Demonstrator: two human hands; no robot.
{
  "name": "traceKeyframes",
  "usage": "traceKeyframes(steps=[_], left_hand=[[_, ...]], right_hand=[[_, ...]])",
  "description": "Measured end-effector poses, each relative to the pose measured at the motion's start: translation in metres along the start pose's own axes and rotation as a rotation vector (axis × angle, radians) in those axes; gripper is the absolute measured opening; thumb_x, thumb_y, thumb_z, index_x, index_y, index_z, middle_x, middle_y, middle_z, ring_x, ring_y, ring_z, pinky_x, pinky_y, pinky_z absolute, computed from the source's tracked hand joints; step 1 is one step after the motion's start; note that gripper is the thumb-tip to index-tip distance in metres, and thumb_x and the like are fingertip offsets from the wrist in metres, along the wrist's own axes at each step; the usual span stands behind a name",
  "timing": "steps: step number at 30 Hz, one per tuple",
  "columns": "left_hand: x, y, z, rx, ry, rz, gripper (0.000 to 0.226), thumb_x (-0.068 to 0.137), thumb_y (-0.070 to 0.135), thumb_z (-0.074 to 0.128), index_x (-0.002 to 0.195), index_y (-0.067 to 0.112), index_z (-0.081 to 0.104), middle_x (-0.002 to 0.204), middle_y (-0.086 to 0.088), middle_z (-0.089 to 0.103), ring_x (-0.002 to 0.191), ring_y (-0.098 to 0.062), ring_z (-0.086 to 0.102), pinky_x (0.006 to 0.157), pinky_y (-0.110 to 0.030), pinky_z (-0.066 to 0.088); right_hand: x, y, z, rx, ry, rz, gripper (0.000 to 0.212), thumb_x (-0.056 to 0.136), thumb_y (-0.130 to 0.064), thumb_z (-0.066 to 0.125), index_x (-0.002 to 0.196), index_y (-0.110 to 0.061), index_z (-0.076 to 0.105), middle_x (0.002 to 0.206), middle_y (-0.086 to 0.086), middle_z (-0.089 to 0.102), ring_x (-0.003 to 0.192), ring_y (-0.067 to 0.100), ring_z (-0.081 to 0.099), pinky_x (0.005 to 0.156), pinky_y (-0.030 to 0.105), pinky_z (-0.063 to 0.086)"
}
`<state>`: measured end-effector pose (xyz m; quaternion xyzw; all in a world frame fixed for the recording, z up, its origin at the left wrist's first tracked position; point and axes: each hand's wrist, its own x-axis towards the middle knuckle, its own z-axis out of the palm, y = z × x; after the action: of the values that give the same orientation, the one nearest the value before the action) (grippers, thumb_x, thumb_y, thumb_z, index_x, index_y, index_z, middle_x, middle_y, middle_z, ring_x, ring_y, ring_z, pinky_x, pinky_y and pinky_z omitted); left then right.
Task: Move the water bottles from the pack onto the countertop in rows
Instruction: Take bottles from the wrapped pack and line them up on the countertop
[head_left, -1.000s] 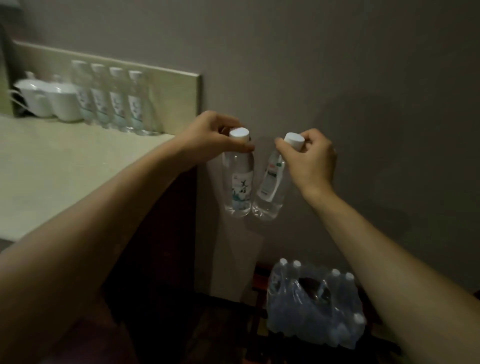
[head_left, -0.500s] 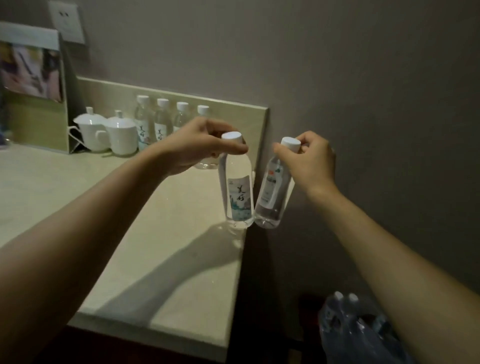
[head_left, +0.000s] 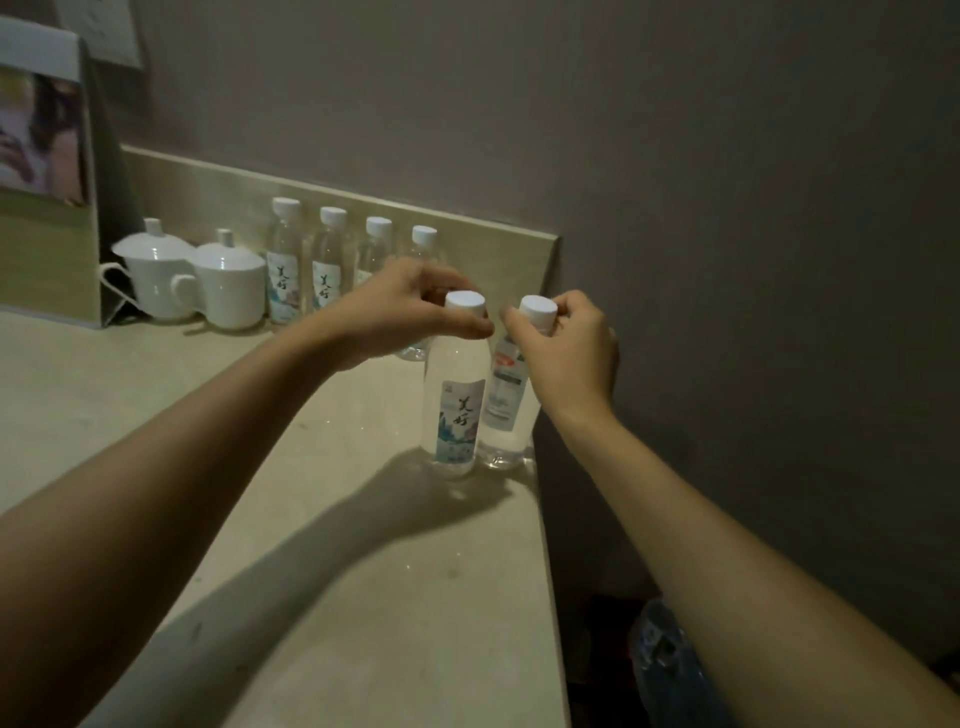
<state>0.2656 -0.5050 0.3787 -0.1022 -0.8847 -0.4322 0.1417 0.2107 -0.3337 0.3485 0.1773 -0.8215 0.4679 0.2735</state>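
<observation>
My left hand (head_left: 400, 312) grips a clear water bottle (head_left: 454, 410) by its neck under the white cap. My right hand (head_left: 566, 351) holds a second bottle (head_left: 506, 410) the same way. Both bottles are upright, side by side, their bases at the beige countertop (head_left: 311, 571) near its right edge; whether they touch it I cannot tell. A row of several bottles (head_left: 327, 260) stands against the backsplash behind them, the rightmost partly hidden by my left hand. The plastic-wrapped pack (head_left: 670, 670) lies on the floor at lower right, mostly hidden by my right arm.
Two white lidded cups (head_left: 197, 280) stand left of the bottle row. A standing picture card (head_left: 44, 171) is at the far left. A grey wall rises just right of the countertop's edge, with a dark drop below it.
Both hands carried their bottles up from beside the counter and leftward over it, then lowered them to the countertop near the right edge. The view swung up and left, away from the pack.
</observation>
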Motion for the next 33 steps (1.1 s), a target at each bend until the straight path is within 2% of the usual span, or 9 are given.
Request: traceKeyframes(steps=[2,3,6,10,12,20,25,29,33], left_hand=[[-0.006,-0.005,0.013,0.102,0.081,0.055,0.026,0.086,0.042,0.068,0.103,0.023,0.065,0.076,0.012,0.063,0.066,0.009,0.058,0.062,-0.017,0.046],[-0.01,-0.009,0.019,0.18,0.109,0.079,0.029,0.085,0.048,0.068,0.102,0.025,0.063,0.08,0.012,0.063,0.067,0.006,0.059,0.062,-0.018,0.047],[-0.021,-0.027,0.042,0.354,0.152,0.06,0.064,0.071,0.065,0.071,0.121,0.027,0.055,0.109,0.009,0.065,0.092,-0.01,0.063,0.077,-0.033,0.054],[-0.027,-0.041,0.06,0.313,0.253,-0.032,0.088,0.054,0.077,0.069,0.125,0.029,0.05,0.115,0.012,0.061,0.101,-0.01,0.06,0.081,-0.036,0.053],[-0.029,-0.045,0.066,0.283,0.232,-0.078,0.085,0.054,0.073,0.072,0.125,0.03,0.051,0.109,0.014,0.061,0.098,-0.008,0.061,0.077,-0.032,0.052],[-0.048,-0.068,0.092,0.193,0.2,-0.264,0.062,0.067,0.049,0.083,0.119,0.028,0.057,0.114,0.004,0.069,0.09,-0.009,0.064,0.079,-0.031,0.055],[-0.047,-0.061,0.093,0.209,0.227,-0.272,0.07,0.072,0.041,0.083,0.13,0.02,0.051,0.12,0.0,0.068,0.098,-0.018,0.066,0.08,-0.035,0.058],[-0.039,-0.064,0.088,0.179,0.223,-0.302,0.069,0.073,0.034,0.083,0.131,0.016,0.049,0.123,-0.005,0.066,0.103,-0.021,0.064,0.086,-0.037,0.057],[-0.028,-0.073,0.078,0.144,0.209,-0.321,0.068,0.071,0.03,0.085,0.13,0.017,0.052,0.124,-0.004,0.064,0.103,-0.016,0.059,0.085,-0.03,0.05]], right_hand=[[-0.007,0.004,0.003,-0.019,0.038,-0.053,0.027,0.081,-0.047,0.066,0.083,-0.022,0.055,0.076,-0.006,0.065,0.072,0.015,0.063,0.058,0.031,0.049],[-0.011,0.006,0.004,-0.014,0.034,-0.065,0.029,0.082,-0.048,0.065,0.089,-0.021,0.056,0.077,-0.006,0.065,0.073,0.017,0.064,0.059,0.032,0.049],[-0.022,0.02,0.004,0.04,-0.075,-0.02,0.037,0.086,-0.048,0.062,0.113,-0.024,0.055,0.089,-0.001,0.068,0.086,0.023,0.066,0.069,0.039,0.053],[-0.03,0.031,0.002,0.111,-0.13,0.035,0.05,0.084,-0.048,0.063,0.128,-0.035,0.044,0.111,0.002,0.058,0.1,0.021,0.06,0.085,0.046,0.053],[-0.031,0.036,0.001,0.133,-0.175,0.054,0.056,0.081,-0.048,0.066,0.131,-0.039,0.04,0.113,0.001,0.049,0.1,0.017,0.056,0.085,0.04,0.052],[-0.043,0.078,-0.005,0.331,-0.675,0.236,0.056,0.084,-0.025,0.07,0.135,-0.022,0.047,0.123,-0.004,0.063,0.113,0.015,0.06,0.088,0.03,0.053],[-0.048,0.076,0.004,0.249,-0.503,0.2,0.063,0.075,-0.031,0.079,0.129,-0.02,0.049,0.125,-0.004,0.055,0.112,0.014,0.057,0.093,0.034,0.052],[-0.057,0.06,0.02,0.007,-0.367,0.205,0.068,0.077,-0.043,0.073,0.132,-0.019,0.04,0.126,0.001,0.039,0.114,0.025,0.05,0.085,0.029,0.046],[-0.052,0.066,0.021,0.178,-0.581,0.285,0.07,0.082,-0.033,0.07,0.141,-0.023,0.032,0.136,0.001,0.048,0.123,0.023,0.051,0.096,0.035,0.047]])
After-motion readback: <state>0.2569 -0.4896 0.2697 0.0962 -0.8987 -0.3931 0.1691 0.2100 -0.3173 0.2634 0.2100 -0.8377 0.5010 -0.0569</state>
